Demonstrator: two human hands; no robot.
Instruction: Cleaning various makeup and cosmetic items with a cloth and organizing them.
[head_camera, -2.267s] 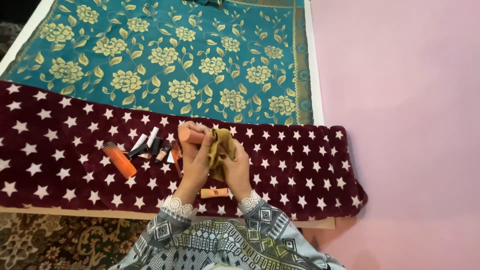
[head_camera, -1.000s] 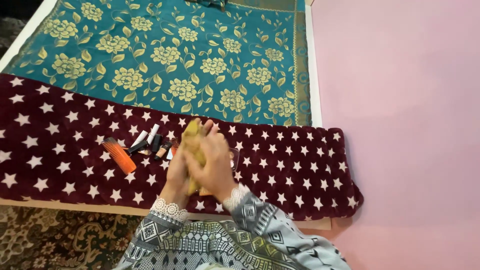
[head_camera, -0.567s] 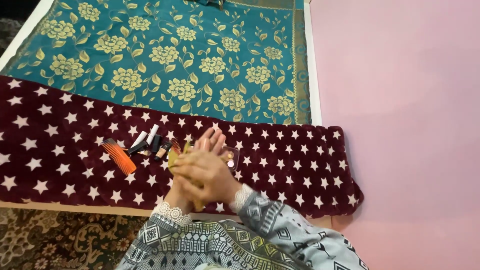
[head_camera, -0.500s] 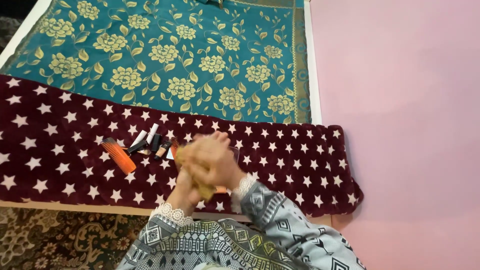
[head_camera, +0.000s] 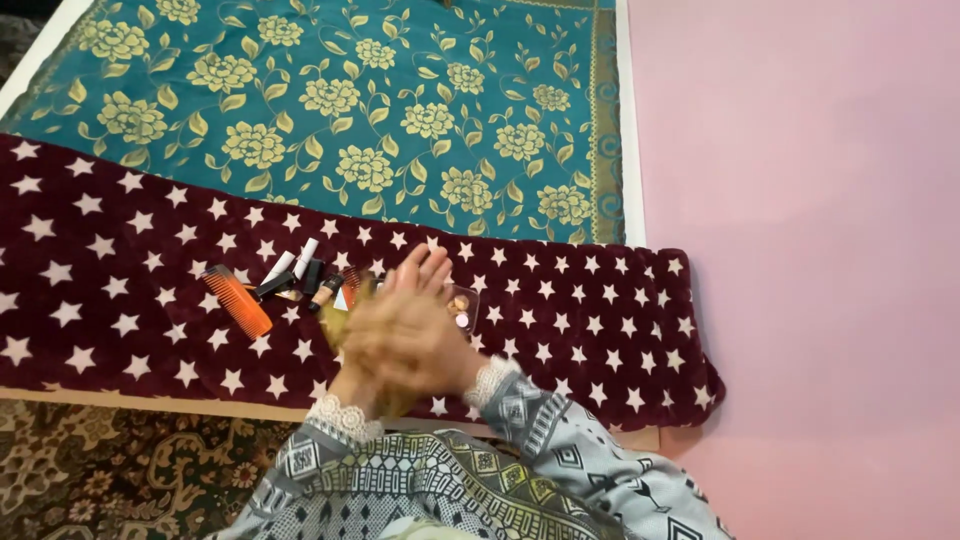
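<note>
Rubbing hands, cloth between the palms

Pressing together over the blanket, the two hands are a blur. The right hand (head_camera: 415, 335) lies on top, fingers stretched forward and flat, not curled; the left hand (head_camera: 365, 350) sits beneath it, mostly covered. Sandwiched between them is a mustard-yellow cloth (head_camera: 342, 322), only slivers of it peeking out at the left edge and down by the wrists. Whether anything else is inside that cloth, I cannot tell; the blur hides it.

Right under the fingertips sits a small clear makeup case (head_camera: 461, 308) with round pans. Just left of the hands lies a huddle of cosmetic tubes (head_camera: 300, 278), dark and white, and further left an orange comb (head_camera: 237, 301). All of it rests on the maroon star-print blanket (head_camera: 600, 310), with the teal floral bedspread (head_camera: 350, 120) beyond and a pink wall (head_camera: 800, 200) to the right.

The risk, as I judge it: the grip is palm pressure only, so the cloth could slide out on a fast stroke. A wide sweep could also clip the clear case or scatter the tubes.
</note>
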